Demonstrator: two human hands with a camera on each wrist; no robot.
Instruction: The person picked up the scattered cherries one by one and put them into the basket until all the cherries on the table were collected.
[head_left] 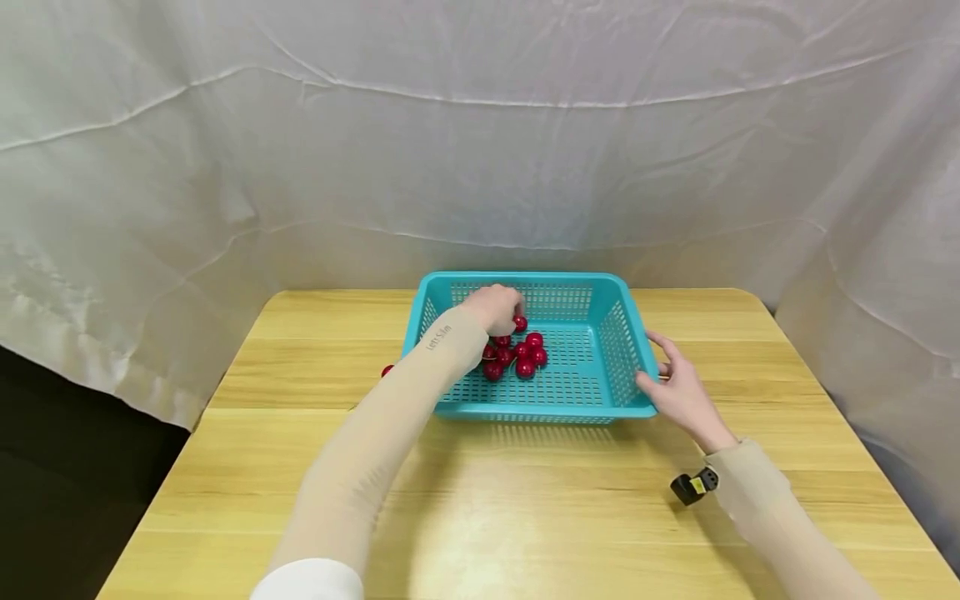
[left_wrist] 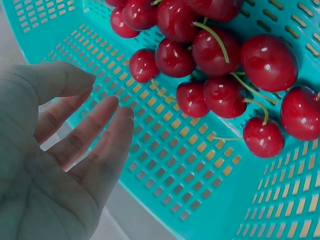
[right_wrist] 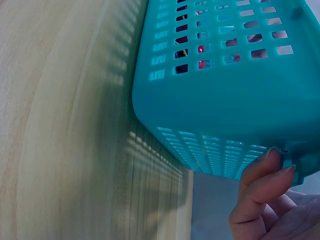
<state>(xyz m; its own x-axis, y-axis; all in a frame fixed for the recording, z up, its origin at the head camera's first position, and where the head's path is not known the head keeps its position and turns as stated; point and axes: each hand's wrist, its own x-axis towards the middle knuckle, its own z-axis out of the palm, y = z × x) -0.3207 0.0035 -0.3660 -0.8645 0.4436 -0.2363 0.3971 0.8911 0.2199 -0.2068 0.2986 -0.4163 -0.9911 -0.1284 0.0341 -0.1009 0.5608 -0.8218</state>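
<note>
A turquoise plastic basket (head_left: 525,412) with slotted walls stands on the wooden table. Inside lies a cluster of red cherries (head_left: 526,367), some with green stems, gathered toward the left half. My left hand (head_left: 492,309) reaches into the basket near its back wall, close to the cherries in the head view. In the left wrist view its fingers (left_wrist: 95,135) are loosely bent with nothing between them, apart from the cherries (left_wrist: 269,62). My right hand (head_left: 678,386) grips the basket's right rim, thumb on the inner side and fingers (right_wrist: 267,185) outside under the edge.
One cherry (head_left: 387,370) is outside the basket on the left, partly behind my left forearm. A black wrist device (head_left: 693,485) hangs at my right sleeve. The wooden table (head_left: 525,517) ends at a pale cloth backdrop (head_left: 480,183); a dark area lies beyond its left edge.
</note>
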